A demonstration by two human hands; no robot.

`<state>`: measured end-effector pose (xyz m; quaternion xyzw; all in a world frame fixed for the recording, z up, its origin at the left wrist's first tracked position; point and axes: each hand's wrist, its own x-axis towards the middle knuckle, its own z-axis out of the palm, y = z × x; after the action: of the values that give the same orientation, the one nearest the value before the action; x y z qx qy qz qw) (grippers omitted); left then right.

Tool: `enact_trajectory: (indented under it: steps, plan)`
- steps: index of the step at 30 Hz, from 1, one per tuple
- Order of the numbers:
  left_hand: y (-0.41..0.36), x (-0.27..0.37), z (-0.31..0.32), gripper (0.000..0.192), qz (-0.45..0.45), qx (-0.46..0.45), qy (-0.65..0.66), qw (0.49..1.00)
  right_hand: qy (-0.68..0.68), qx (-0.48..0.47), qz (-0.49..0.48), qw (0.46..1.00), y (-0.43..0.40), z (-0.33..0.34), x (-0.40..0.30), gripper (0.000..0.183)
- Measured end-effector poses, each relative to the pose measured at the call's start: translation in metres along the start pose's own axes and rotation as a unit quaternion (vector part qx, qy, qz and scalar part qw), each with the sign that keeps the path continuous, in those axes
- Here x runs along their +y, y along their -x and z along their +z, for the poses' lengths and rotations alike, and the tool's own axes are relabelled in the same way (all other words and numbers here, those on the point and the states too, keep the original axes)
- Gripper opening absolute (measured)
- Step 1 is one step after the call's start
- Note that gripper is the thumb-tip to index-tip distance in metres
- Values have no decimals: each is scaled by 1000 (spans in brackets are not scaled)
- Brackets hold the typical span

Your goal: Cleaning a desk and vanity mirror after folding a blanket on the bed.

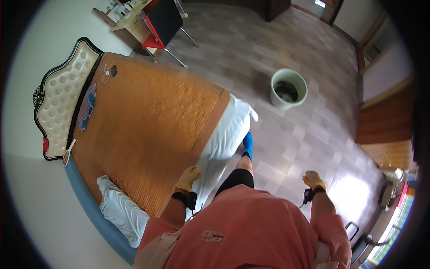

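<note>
My left hand (188, 178), in a yellowish glove, hangs over the foot end of the bed with its fingers curled and nothing seen in it. Below it are the brown woven sleeping mat (158, 101) and the pale sheet (220, 134) draped over the bed's end. My right hand (314, 180), gloved likewise, hangs above the grey tiled floor, fingers curled in and holding nothing visible. Further ahead on the floor stands a pale green bucket (274, 95) with dark, wet-looking contents (286, 91) inside. A dark device is strapped to each wrist.
Along the left is the tufted headboard (63, 101). A crumpled white cloth (121, 212), a phone-like dark object (113, 71) with a cable, and a handled brush or mirror (68, 154) lie on the bed. A red and black chair (164, 25) stands by a desk (136, 25). Wooden furniture (386, 121) lines the right.
</note>
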<state>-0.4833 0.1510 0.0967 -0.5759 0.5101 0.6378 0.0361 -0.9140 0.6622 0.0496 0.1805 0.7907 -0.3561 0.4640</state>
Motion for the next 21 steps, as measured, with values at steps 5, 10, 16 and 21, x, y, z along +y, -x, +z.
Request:
enact_trajectory:
  steps: [5, 10, 16, 21]
  plan:
    - [-87, 114, 49, 50, 213, -11, -623, 753, 319, -10, -271, 908, -70, -38, -29, 32]
    - [-183, 209, 67, 52, 293, -134, -564, 760, 127, -73, -138, 979, -108, -12, -190, 38]
    - [-230, 339, 194, 92, 166, -242, -168, 941, -98, -90, -114, 984, -190, -25, -240, 34]
    - [-211, 386, 256, 61, 386, -233, -359, 817, 65, -165, -29, 984, -233, -17, -296, 34]
